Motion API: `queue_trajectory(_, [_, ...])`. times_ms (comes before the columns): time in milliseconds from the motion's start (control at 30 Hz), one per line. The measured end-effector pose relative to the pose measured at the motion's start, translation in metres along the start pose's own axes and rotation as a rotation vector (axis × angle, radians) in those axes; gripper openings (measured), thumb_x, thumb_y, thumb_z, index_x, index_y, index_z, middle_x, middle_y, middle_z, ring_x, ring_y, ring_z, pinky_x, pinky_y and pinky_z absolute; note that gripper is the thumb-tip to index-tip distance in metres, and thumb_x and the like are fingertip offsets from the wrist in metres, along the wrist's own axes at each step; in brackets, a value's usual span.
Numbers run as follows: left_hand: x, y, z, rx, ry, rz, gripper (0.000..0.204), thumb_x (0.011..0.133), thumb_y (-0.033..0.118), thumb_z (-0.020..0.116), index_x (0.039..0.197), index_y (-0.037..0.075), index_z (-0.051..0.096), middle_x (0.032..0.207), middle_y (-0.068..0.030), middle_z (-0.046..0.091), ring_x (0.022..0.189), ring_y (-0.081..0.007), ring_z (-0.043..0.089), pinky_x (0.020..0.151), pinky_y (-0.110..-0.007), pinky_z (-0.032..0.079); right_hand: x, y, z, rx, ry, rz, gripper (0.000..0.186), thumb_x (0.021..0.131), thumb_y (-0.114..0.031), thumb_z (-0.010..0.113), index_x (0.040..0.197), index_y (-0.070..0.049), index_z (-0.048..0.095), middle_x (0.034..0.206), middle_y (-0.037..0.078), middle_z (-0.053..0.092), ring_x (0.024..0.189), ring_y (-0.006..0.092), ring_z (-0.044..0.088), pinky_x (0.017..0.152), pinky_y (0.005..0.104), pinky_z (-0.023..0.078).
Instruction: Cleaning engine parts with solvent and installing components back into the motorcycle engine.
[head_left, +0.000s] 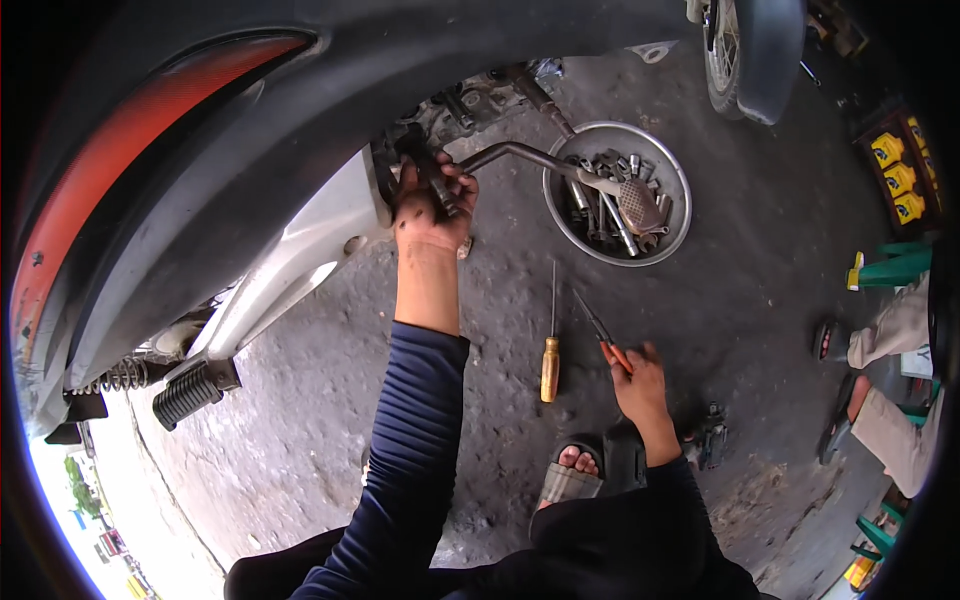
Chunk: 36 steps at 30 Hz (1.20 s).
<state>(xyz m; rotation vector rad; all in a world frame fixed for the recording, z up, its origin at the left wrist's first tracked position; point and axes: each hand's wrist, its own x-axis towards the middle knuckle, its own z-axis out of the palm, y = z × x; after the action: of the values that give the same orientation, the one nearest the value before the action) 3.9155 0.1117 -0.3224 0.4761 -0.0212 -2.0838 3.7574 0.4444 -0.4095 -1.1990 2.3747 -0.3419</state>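
Note:
My left hand (432,212) is under the motorcycle's side, palm turned up, with its fingers curled around a dark cylindrical part (430,172). Whether that part is still joined to the motorcycle cannot be made out. A bent metal pedal lever (520,150) reaches out just right of these fingers. Low over the ground, my right hand (641,390) grips long-nose pliers (613,350) by their orange-red handles, jaws pointing away from me. Left of the pliers, a screwdriver (551,365) with a yellowish handle lies on the ground.
A round metal bowl (683,205) holds sockets and wrenches beneath the pedal's end. The motorcycle's dark body (250,150) overhangs the left; a footpeg (188,393) juts out below. Another wheel (722,60) stands far right. A seated person's legs (895,430) are at right, near green stools (893,266).

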Motion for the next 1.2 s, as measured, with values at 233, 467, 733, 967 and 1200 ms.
queue_trajectory(233, [0.005, -0.006, 0.011, 0.046, 0.041, 0.075, 0.038, 0.1, 0.041, 0.043, 0.096, 0.006, 0.056, 0.083, -0.0021, 0.061, 0.071, -0.0123, 0.055, 0.066, -0.031, 0.044, 0.04, -0.092, -0.061, 1.642, -0.697, -0.198, 0.03, 0.092, -0.013, 0.057, 0.119, 0.0, 0.06, 0.13, 0.017, 0.055, 0.114, 0.0279, 0.058, 0.096, 0.0417, 0.048])
queue_trajectory(467, [0.013, -0.001, 0.003, 0.11, 0.01, 0.086, 0.03, 0.099, 0.038, 0.045, 0.099, 0.01, 0.057, 0.083, -0.0014, 0.062, 0.068, -0.0136, 0.055, 0.065, -0.031, 0.044, 0.096, -0.163, -0.078, 1.823, -1.202, -0.336, 0.038, 0.093, -0.021, 0.046, 0.122, 0.0, 0.058, 0.131, 0.027, 0.051, 0.118, 0.0434, 0.053, 0.095, 0.0561, 0.045])
queue_trajectory(733, [0.005, -0.002, -0.005, -0.088, -0.219, -0.003, 0.027, 0.099, 0.032, 0.047, 0.102, 0.007, 0.054, 0.089, -0.0074, 0.061, 0.077, -0.0182, 0.057, 0.069, -0.033, 0.045, 0.121, -0.19, -0.078, 1.787, -1.284, -0.304, 0.037, 0.091, -0.021, 0.048, 0.117, 0.003, 0.059, 0.122, 0.029, 0.056, 0.109, 0.0399, 0.06, 0.088, 0.0529, 0.051])
queue_trajectory(967, [0.009, 0.001, -0.005, -0.099, -0.187, -0.042, 0.03, 0.098, 0.036, 0.049, 0.103, 0.008, 0.054, 0.089, -0.0069, 0.061, 0.078, -0.0185, 0.058, 0.071, -0.033, 0.045, 0.128, -0.193, -0.078, 1.838, -1.319, -0.291, 0.037, 0.09, -0.021, 0.049, 0.119, 0.002, 0.057, 0.115, 0.025, 0.061, 0.105, 0.0368, 0.062, 0.087, 0.0517, 0.052])
queue_trajectory(1200, [0.01, 0.002, -0.007, -0.098, -0.175, -0.031, 0.028, 0.098, 0.036, 0.049, 0.099, 0.009, 0.055, 0.089, -0.0063, 0.061, 0.077, -0.0178, 0.058, 0.07, -0.033, 0.044, 0.128, -0.192, -0.073, 1.841, -1.324, -0.296, 0.039, 0.09, -0.021, 0.049, 0.118, 0.004, 0.058, 0.118, 0.031, 0.058, 0.108, 0.0415, 0.061, 0.088, 0.0558, 0.05])
